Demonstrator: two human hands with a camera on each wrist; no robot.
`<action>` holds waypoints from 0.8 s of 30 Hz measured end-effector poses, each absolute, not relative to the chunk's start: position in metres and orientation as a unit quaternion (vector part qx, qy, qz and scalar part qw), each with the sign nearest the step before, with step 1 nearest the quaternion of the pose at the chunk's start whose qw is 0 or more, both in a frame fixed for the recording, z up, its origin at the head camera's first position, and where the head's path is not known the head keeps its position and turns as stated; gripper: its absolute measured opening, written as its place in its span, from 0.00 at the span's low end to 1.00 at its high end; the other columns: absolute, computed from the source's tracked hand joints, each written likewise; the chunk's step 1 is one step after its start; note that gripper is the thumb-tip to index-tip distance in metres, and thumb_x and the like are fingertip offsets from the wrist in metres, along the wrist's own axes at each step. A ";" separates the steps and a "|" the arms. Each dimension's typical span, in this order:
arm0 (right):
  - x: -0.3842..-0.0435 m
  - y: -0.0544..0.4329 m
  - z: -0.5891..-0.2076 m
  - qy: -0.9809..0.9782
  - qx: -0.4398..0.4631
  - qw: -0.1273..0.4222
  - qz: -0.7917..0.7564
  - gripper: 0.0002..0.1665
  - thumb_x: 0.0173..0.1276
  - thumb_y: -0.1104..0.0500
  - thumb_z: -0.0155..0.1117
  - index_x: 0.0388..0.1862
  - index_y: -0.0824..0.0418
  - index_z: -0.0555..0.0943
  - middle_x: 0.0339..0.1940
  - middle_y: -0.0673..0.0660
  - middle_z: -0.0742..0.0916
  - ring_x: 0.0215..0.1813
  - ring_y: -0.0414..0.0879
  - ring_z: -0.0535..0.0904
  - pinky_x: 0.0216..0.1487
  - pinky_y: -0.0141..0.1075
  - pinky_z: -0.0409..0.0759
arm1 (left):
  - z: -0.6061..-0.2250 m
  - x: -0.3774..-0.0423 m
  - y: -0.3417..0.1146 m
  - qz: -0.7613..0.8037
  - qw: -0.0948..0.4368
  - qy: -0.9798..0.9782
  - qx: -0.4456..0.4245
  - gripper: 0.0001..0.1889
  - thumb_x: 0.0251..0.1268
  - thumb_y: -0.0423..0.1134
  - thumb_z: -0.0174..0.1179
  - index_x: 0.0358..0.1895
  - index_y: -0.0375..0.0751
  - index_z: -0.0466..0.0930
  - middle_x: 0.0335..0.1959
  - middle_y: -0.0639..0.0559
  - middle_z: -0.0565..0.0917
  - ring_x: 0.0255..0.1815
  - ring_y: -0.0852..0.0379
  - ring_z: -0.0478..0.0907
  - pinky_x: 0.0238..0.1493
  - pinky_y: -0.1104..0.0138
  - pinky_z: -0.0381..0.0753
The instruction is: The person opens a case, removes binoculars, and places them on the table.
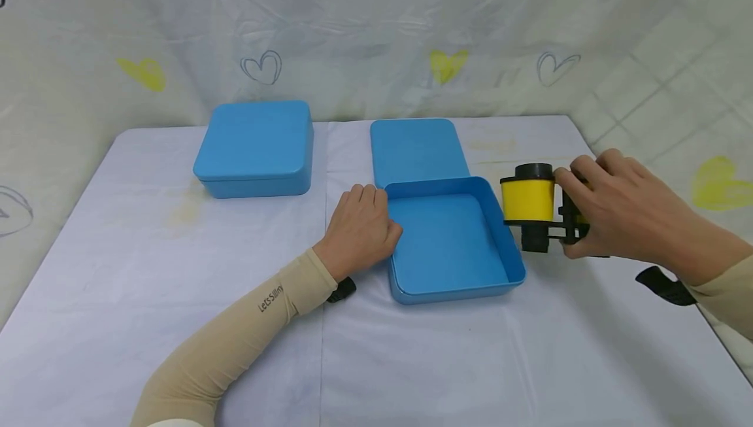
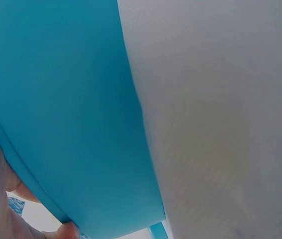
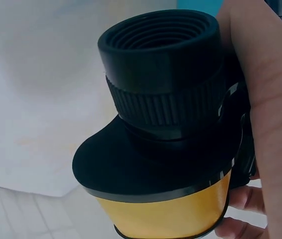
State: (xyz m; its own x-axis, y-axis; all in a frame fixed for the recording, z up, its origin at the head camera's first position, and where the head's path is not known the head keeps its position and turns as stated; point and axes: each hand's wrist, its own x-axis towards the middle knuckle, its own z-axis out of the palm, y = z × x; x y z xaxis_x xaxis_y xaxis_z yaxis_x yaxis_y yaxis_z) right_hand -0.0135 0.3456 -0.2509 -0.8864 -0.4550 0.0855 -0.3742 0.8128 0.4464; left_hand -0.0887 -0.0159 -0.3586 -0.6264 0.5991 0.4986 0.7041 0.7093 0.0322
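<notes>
Yellow and black binoculars [image 1: 528,201] are held by my right hand [image 1: 635,208], its fingers over their middle, just right of an open blue box. In the right wrist view one black eyecup [image 3: 163,59] and part of a yellow barrel [image 3: 171,216] fill the middle. My left hand [image 1: 365,227] grips the left wall of the open box [image 1: 450,237], fingers curled at the rim. The left wrist view shows the box's blue side [image 2: 76,119] close up, with fingertips [image 2: 67,231] at its edge. The box's inside shows only its bare blue floor.
Behind the open box lies its blue lid [image 1: 418,152], flat on the white tablecloth [image 1: 176,283]. A second blue box [image 1: 255,149], closed, stands at the back left. A printed curtain [image 1: 353,28] hangs behind the table.
</notes>
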 end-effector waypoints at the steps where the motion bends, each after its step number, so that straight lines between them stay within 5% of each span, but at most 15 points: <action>1: -0.013 0.346 -0.251 -0.948 0.217 0.096 -0.214 0.68 0.21 0.30 0.84 0.58 0.67 0.72 0.43 0.66 0.78 0.43 0.65 0.71 0.38 0.51 0.76 | -0.359 -0.089 -0.016 -0.113 0.232 -0.895 -0.365 0.07 0.61 0.35 0.53 0.25 0.41 0.69 0.21 0.49 0.69 0.24 0.52 0.64 0.27 0.65 0.58; 16: -0.014 0.353 -0.260 -0.950 0.210 0.101 -0.207 0.68 0.19 0.34 0.86 0.59 0.67 0.72 0.43 0.66 0.77 0.44 0.65 0.69 0.36 0.50 0.74 | -0.359 -0.091 -0.021 -0.101 0.252 -0.890 -0.367 0.08 0.60 0.36 0.55 0.24 0.42 0.68 0.21 0.50 0.67 0.24 0.54 0.56 0.28 0.68 0.50; 24: -0.015 0.358 -0.267 -0.952 0.208 0.091 -0.204 0.68 0.21 0.31 0.85 0.60 0.68 0.73 0.45 0.67 0.79 0.44 0.66 0.71 0.39 0.53 0.77 | -0.360 -0.091 -0.020 -0.100 0.250 -0.891 -0.366 0.08 0.60 0.36 0.54 0.25 0.42 0.68 0.21 0.49 0.68 0.24 0.52 0.61 0.28 0.67 0.51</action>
